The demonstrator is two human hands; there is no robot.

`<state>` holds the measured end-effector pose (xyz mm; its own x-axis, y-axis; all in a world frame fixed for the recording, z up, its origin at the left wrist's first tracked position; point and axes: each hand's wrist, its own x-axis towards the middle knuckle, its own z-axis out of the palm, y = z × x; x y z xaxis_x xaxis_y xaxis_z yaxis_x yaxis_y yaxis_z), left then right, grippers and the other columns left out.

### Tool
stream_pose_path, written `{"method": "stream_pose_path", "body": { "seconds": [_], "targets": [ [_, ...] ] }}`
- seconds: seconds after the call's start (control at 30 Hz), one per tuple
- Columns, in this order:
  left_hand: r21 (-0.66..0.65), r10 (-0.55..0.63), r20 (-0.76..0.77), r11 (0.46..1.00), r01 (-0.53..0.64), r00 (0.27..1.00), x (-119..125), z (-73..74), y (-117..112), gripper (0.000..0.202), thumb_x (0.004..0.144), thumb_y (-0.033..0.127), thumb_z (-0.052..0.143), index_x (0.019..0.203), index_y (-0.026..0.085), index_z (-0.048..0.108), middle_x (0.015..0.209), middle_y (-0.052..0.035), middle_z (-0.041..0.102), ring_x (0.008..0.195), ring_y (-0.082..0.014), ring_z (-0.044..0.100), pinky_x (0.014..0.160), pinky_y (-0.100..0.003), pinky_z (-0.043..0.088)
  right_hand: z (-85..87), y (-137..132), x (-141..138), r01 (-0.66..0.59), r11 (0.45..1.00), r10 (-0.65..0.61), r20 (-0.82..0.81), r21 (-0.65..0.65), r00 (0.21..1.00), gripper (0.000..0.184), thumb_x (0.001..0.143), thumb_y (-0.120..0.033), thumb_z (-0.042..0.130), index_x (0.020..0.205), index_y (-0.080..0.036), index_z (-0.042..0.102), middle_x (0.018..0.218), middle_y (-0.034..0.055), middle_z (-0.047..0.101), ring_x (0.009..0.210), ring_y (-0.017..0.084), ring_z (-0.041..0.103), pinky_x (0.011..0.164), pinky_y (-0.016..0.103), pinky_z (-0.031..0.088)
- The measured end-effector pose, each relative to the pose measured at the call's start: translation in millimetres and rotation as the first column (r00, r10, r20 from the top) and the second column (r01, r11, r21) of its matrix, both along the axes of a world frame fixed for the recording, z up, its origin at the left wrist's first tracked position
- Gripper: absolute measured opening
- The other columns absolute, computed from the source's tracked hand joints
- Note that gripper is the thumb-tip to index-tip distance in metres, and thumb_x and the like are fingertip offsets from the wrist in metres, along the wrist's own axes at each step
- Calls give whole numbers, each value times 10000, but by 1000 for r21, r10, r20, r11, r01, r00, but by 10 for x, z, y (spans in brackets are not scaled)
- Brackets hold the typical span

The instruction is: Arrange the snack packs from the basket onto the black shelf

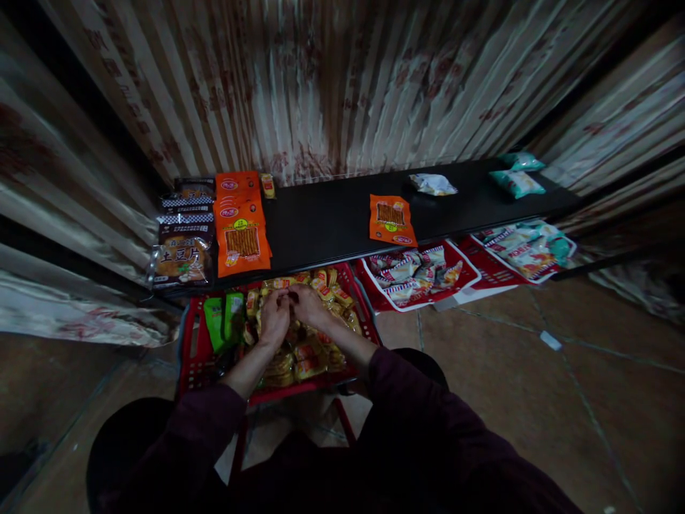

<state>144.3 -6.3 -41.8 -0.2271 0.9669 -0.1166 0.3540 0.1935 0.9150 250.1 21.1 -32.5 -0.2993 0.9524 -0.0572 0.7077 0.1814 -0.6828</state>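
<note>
My left hand [275,316] and my right hand [309,305] meet over a red basket [184,357], fingers bent inward and pressed together. Whatever is between them is hidden by the fingers and the dim light. Right below and around them lie many small yellow snack packets [310,357] in clear wrappers, filling most of the basket. A green bag [223,321] leans in the basket's left part, to the left of my left hand.
A black shelf [321,221] runs behind the basket. On it are dark snack bags [183,253], orange bags [242,239], another orange bag [392,220], one yellow packet [268,186], a white packet [433,184] and teal packets [517,183]. Baskets of packets [412,275] stand right. Curtains [342,86] surround the shelf.
</note>
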Motion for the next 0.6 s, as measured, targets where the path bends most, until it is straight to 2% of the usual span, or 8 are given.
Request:
{"method": "stream_pose_path", "body": {
  "seconds": [0.13, 0.3, 0.47, 0.6],
  "targets": [
    [-133, 56, -27, 989, -60, 998, -115, -272, -132, 243, 790, 171, 459, 976, 177, 616, 1134, -95, 630, 1135, -215, 535, 1031, -366, 357, -167, -149, -12, -73, 995, 75, 30, -70, 997, 296, 813, -95, 496, 1051, -130, 667, 1078, 123, 688, 988, 208, 634, 891, 292, 462],
    [-233, 45, 27, 972, -37, 999, -166, -499, -206, 304, 783, 180, 496, 1074, 178, 585, 1177, -107, 623, 1122, -225, 560, 1009, -377, 386, -264, -189, 18, -100, 986, 112, 84, -130, 990, 355, 836, -137, 473, 1153, -153, 634, 1123, 110, 683, 1019, 218, 644, 914, 314, 468],
    [-358, 95, 213, 934, -13, 972, -191, -538, -225, 484, 763, 171, 529, 1246, 177, 486, 1314, -146, 526, 1216, -239, 493, 997, -393, 394, -279, -161, 51, -121, 974, 145, 115, -193, 983, 369, 835, -181, 509, 1189, -168, 611, 1172, 96, 666, 1067, 213, 632, 934, 301, 465],
    [-386, 128, 386, 922, 34, 914, -264, -487, -259, 530, 742, 163, 536, 1269, 177, 476, 1328, -161, 501, 1188, -244, 511, 950, -386, 435, -300, -161, 72, -97, 967, 126, 110, -237, 986, 392, 841, -223, 520, 1224, -171, 585, 1186, 82, 661, 1070, 200, 631, 939, 286, 463]
  ]
}}
